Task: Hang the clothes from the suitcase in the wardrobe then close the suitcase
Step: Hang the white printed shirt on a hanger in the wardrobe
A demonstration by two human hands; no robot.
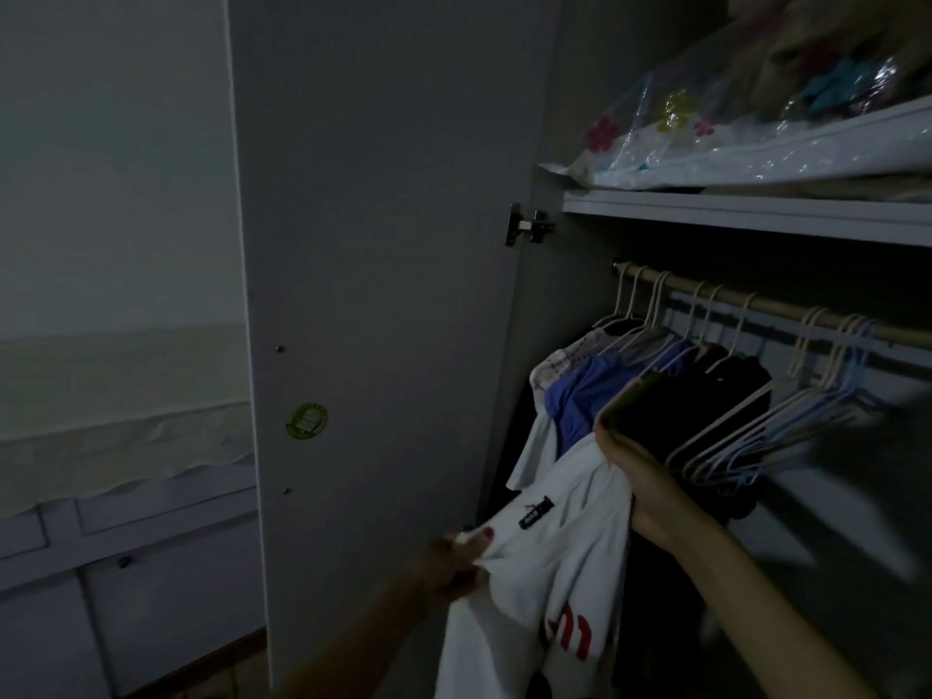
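Wardrobe (383,244) open, dim light. Rail (756,302) carries white, blue, black clothes on hangers, then bunch of bare hangers (787,421) at right. Shelf (746,214) above holds flowered plastic bag (706,143) (contents unclear). White shirt (555,547) with red print held low before rail: left hand (454,562) pinches collar edge, right hand (640,481) grips other side. Suitcase out of view.
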